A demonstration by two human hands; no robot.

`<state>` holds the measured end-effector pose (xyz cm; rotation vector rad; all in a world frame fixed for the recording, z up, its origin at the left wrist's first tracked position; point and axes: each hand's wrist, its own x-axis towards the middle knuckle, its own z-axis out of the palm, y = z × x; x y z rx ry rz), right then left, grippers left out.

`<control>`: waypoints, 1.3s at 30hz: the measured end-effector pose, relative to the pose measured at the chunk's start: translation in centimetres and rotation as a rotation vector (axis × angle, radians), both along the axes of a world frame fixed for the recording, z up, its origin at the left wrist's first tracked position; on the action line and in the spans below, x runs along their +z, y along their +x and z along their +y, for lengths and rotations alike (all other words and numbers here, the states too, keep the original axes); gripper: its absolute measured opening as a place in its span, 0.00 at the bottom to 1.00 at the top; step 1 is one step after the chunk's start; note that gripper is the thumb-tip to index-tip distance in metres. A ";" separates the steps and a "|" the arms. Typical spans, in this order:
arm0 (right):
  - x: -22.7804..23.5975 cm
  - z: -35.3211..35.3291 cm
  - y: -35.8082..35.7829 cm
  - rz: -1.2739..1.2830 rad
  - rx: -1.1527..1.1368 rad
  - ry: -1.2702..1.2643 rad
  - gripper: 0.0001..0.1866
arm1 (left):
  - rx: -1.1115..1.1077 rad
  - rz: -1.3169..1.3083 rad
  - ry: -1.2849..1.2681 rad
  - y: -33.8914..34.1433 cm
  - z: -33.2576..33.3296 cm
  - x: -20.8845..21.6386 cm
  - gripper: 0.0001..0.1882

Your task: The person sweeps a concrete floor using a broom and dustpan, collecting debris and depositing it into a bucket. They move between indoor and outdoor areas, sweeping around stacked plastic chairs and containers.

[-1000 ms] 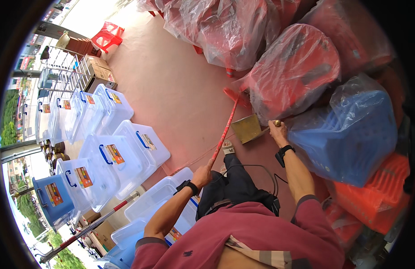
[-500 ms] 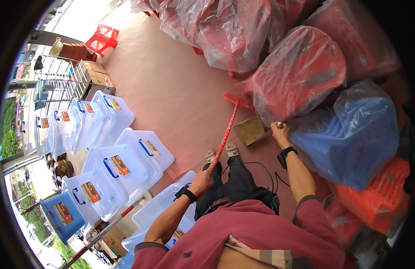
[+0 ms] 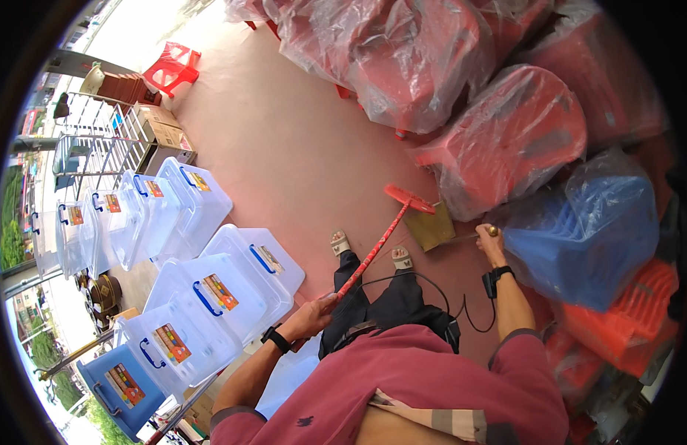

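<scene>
My left hand [image 3: 314, 315] is closed around the red patterned handle of a broom [image 3: 373, 252]. The broom's red head [image 3: 410, 199] is low over the floor, by the far edge of a dull yellow, box-like dustpan [image 3: 431, 228]; whether they touch I cannot tell. In my right hand [image 3: 491, 243] is the end of the dustpan's long handle, with a brass-coloured knob showing above the fingers. Between the hand and the pan runs a thin stretch of that handle. Just right of this hand stand blue plastic chairs [image 3: 580, 237] under clear wrap.
Stacked red chairs [image 3: 506, 141] in clear plastic crowd the right and far right. Clear storage boxes [image 3: 225, 289] with blue handles line the left, near a metal rack [image 3: 98, 137] and a red stool [image 3: 173, 68]. A black cable [image 3: 462, 311] hangs beside my legs.
The broom head has swung right and nearer, up to the dustpan. My left hand has moved left and slightly down. My feet stand farther apart. The view has shifted slightly.
</scene>
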<state>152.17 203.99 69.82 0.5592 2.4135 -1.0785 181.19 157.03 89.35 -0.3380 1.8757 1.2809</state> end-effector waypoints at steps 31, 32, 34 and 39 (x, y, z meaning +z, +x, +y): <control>6.7 -59.1 -21.6 0.063 0.313 -0.202 0.15 | 1.845 -0.083 0.975 -9.3 -46.0 2.1 0.08; 7.1 -61.8 -23.0 0.082 0.381 -0.214 0.15 | 1.858 -0.096 0.961 -9.8 -47.4 2.3 0.08; 8.2 -67.3 -25.6 0.116 0.454 -0.202 0.15 | 1.881 -0.089 1.001 -11.3 -50.5 2.5 0.08; 8.7 -80.4 -31.4 0.189 0.519 -0.156 0.16 | 1.773 -0.048 0.906 -16.3 -59.8 1.6 0.08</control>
